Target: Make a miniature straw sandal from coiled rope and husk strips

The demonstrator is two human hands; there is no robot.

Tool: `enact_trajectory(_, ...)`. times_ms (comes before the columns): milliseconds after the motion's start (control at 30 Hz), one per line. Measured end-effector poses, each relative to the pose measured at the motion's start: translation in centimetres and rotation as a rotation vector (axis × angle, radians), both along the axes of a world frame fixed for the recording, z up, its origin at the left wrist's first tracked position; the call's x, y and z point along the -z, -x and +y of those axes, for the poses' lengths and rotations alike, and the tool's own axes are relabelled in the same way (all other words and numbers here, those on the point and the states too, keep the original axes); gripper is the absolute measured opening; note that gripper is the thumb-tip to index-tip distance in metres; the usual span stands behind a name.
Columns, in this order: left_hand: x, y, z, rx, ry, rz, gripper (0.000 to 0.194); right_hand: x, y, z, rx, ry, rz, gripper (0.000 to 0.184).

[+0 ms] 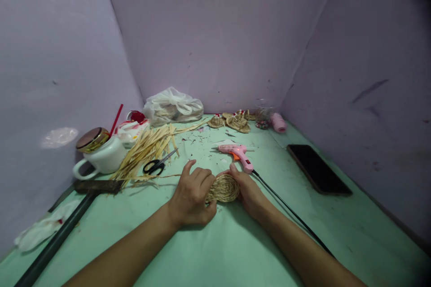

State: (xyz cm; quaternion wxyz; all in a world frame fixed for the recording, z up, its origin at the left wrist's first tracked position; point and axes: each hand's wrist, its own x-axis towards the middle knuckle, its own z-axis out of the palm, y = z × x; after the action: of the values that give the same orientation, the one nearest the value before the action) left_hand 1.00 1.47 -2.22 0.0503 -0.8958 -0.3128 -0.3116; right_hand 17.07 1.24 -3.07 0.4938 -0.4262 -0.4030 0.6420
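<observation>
Between my two hands is an oval coil of braided straw (225,188), held just above the green tabletop. My left hand (193,195) is closed on its left edge, the thumb low at the front. My right hand (247,190) grips the right edge, with fingers behind the coil partly hidden. A thin straw strand (168,176) runs left from my left hand toward the loose straw strips (151,143). Just beyond my right hand lies a pink glue gun (237,151), its nozzle pointing left. Black-handled scissors (158,163) rest on the left.
At left stand a white mug (104,157) with a gold-rimmed lid and a hammer (97,187). A plastic bag (173,105), small woven straw pieces (237,121) and a pink thread spool (278,123) sit at the back. A phone (318,168) lies right; the glue gun's cord (292,213) crosses the table.
</observation>
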Motion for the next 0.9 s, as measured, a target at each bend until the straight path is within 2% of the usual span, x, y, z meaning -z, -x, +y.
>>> enact_trajectory(67,0.0,0.1,0.0,-0.002,0.007,0.006,0.033,-0.4,-0.3,0.0,0.064,-0.007,-0.026,0.041)
enact_trajectory(233,0.0,0.2,0.2,-0.026,0.015,-0.003,0.032,-1.6,-1.8,0.3,0.424,-0.157,-0.176,0.032)
enact_trajectory(333,0.0,0.3,0.4,-0.036,0.015,-0.009,0.032,-1.8,-2.6,0.3,0.554,-0.224,-0.233,0.023)
enact_trajectory(433,0.1,0.4,0.4,-0.038,0.012,-0.014,0.032,-1.8,-2.9,0.2,0.603,-0.246,-0.243,0.020)
enact_trajectory(667,0.0,0.4,0.4,-0.047,0.033,-0.005,0.032,-2.1,-2.7,-0.3,0.589,-0.276,-0.300,0.019)
enact_trajectory(900,-0.2,0.5,0.3,-0.051,0.034,-0.047,0.032,-1.5,-2.9,-0.2,0.633,-0.314,-0.419,0.030)
